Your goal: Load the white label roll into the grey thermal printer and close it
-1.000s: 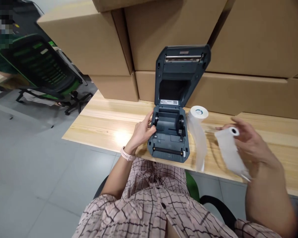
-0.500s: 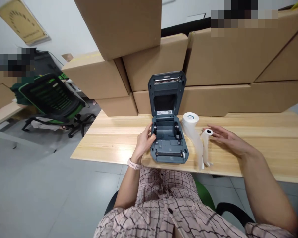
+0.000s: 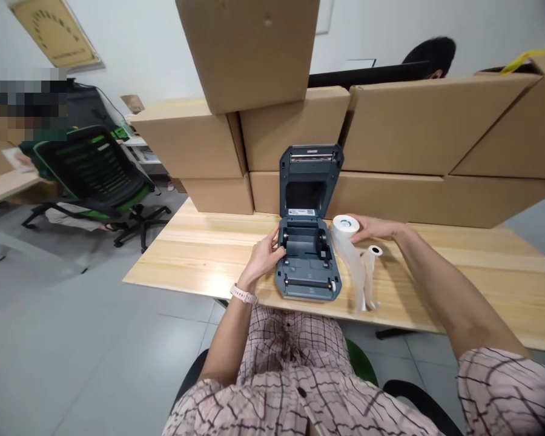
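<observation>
A dark grey label printer (image 3: 306, 269) stands on the wooden table with its lid raised; its inner bay holds no roll. My left hand (image 3: 264, 257) grips the printer's left side, thumb over the rim and fingers along the outer wall. Right of the printer, a large white label roll (image 3: 344, 234) stands on end, a long strip trailing toward the table's front edge. My right hand (image 3: 375, 229) is closed around the far right side of this roll, its fingertips partly hidden behind it. Beside it stands a thinner white roll (image 3: 369, 261) with a black core and a loose strip, untouched.
Stacked cardboard boxes (image 3: 399, 133) line the back of the wooden table (image 3: 186, 251). One box (image 3: 254, 54) sits higher, above the printer. Behind the boxes a person's head (image 3: 431, 57) shows. At left, another person sits near a black and green office chair (image 3: 95, 175).
My right hand has moved left and away from me, from beside the thin roll onto the large label roll. My left hand stays on the printer. The camera view has shifted slightly.
</observation>
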A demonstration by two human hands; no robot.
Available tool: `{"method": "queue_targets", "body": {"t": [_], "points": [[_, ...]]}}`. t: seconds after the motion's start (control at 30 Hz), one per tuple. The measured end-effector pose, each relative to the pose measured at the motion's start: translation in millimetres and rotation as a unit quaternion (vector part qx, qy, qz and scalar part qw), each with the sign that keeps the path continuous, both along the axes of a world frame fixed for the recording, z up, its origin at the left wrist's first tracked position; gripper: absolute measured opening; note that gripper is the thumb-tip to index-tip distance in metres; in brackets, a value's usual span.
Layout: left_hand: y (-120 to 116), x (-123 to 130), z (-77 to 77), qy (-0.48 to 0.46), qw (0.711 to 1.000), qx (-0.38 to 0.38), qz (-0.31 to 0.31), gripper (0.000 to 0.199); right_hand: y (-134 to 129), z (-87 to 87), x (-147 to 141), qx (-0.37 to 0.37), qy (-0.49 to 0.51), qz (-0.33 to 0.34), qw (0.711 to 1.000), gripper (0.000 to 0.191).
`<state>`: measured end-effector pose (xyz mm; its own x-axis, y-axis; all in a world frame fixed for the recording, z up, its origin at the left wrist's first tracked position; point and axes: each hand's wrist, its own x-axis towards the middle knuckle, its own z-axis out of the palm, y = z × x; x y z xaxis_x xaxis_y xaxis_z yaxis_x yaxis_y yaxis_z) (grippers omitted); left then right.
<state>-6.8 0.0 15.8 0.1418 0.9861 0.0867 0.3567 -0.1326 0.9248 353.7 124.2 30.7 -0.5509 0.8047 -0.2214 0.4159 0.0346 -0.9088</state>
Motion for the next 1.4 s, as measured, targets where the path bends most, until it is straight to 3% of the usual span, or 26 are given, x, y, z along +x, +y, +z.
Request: {"method": "queue_targets", "body": {"t": [0.17,0.23,0.33,0.4,0.47,0.6,0.7,0.97,1.13,1.27,1.4], "points": [[-4,1,2.9,0.022,1.000,0.000,0.007,0.082,-1,-6.8,-5,0.033,0.027,-0.032,0.999,0.088],[-5,2,5.2,0.035,0.999,0.001,0.012,0.081,-5,2.5,1,0.050,0.049,-0.047,0.996,0.090],[-6,2,7.1,0.044,0.999,0.007,0.010,0.081,-14,30.5,-1,0.068,0.084,-0.041,0.993,0.082],[-6,2,7.6,0.048,0.999,0.011,0.010,0.082,-23,52.6,-19,0.097,0.075,0.009,0.992,0.080],[-7,3,8.2,0.057,0.998,0.011,0.010,0.082,-34,71.5,-49,0.147,0.003,0.088,0.985,0.081],[-8,4,9.6,0.078,0.997,0.007,0.018,0.083,-51,89.8,-113,0.241,-0.211,0.194,0.927,0.067],[-9,4,10.8,0.071,0.997,0.005,0.016,0.084,-52,88.4,-137,0.269,-0.289,0.215,0.893,0.066],[-10,4,11.9,0.077,0.997,0.001,0.025,0.080,-36,59.0,-153,0.246,-0.368,0.265,0.857,0.066],[-8,3,9.9,0.070,0.997,-0.004,0.024,0.077,-40,49.9,-147,0.268,-0.341,0.246,0.867,0.075],[-8,4,6.9,0.042,0.999,-0.004,0.031,0.076,-82,51.9,-126,0.378,-0.236,0.202,0.872,0.074],[-8,7,2.6,0.010,0.999,-0.004,0.048,0.071,-150,40.2,-111,0.397,-0.214,0.199,0.870,0.062]]}}
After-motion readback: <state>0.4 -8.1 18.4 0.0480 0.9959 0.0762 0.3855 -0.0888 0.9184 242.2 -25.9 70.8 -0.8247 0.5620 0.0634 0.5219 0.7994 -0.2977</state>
